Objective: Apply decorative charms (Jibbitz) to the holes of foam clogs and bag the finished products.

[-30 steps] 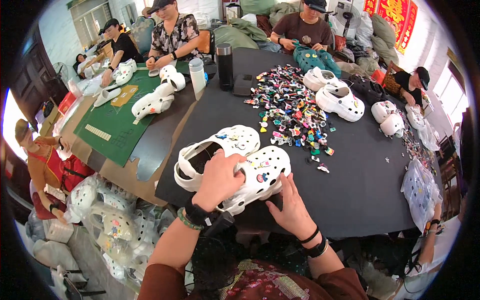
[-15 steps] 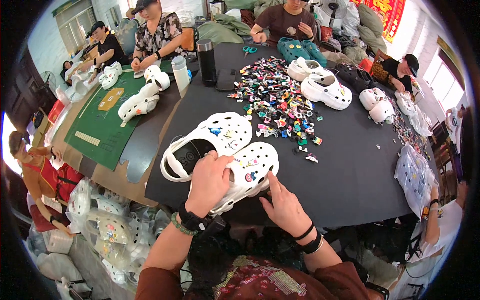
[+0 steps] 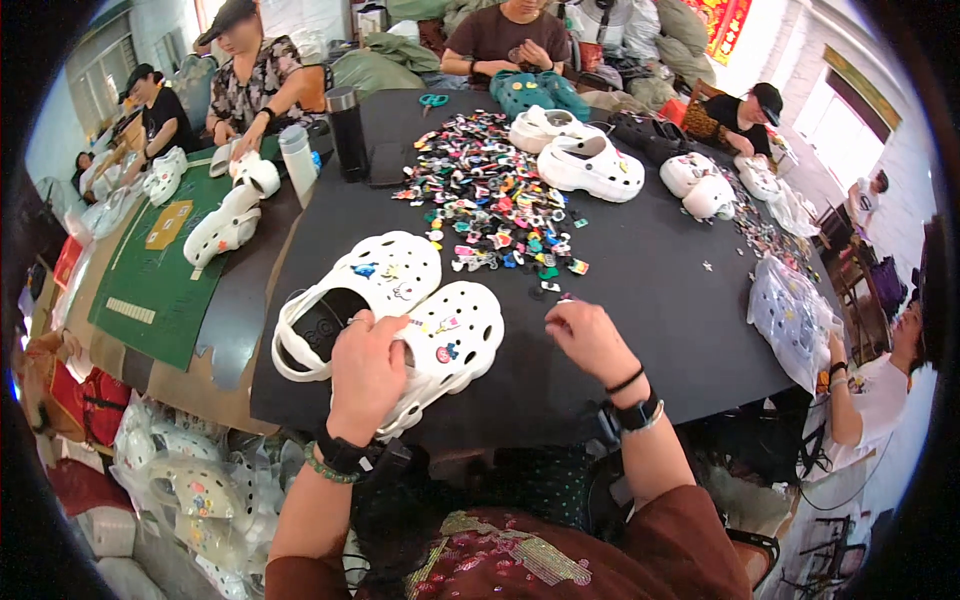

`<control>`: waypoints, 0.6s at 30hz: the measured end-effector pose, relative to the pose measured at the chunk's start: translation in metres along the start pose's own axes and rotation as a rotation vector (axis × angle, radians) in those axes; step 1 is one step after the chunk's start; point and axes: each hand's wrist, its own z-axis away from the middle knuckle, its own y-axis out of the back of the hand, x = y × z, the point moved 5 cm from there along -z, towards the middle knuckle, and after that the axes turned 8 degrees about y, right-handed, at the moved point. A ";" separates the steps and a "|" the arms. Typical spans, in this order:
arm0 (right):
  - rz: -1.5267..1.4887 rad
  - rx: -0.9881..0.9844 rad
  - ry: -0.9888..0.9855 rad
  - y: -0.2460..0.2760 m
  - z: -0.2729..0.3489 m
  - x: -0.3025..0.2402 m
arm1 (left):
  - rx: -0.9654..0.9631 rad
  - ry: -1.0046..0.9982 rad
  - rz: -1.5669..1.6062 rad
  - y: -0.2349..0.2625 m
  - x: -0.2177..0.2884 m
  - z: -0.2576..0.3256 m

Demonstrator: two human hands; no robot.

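Observation:
Two white perforated clogs lie side by side on the black table (image 3: 650, 270) in front of me. My left hand (image 3: 368, 372) grips the nearer white clog (image 3: 455, 338) at its heel end; small coloured charms are set in its holes. The other white clog (image 3: 372, 282) lies just left of it, also with charms. My right hand (image 3: 590, 338) hovers over the table to the right of the clogs, fingers curled, beside a few loose charms at the edge of a big pile of coloured charms (image 3: 490, 195).
More white clogs (image 3: 590, 165) and teal clogs (image 3: 530, 92) sit at the far side, with a dark flask (image 3: 347, 132) and a clear bottle (image 3: 297, 160). Other people work around the table and at a green mat (image 3: 160, 260) on the left. Bagged clogs (image 3: 190, 490) lie below left.
My right hand has lifted off the nearer clog and moved right toward the loose charms. My left hand still holds the clog. The view has drifted slightly.

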 end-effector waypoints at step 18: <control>0.027 -0.219 -0.155 -0.013 -0.075 0.084 | 0.051 -0.001 -0.026 -0.007 -0.017 0.004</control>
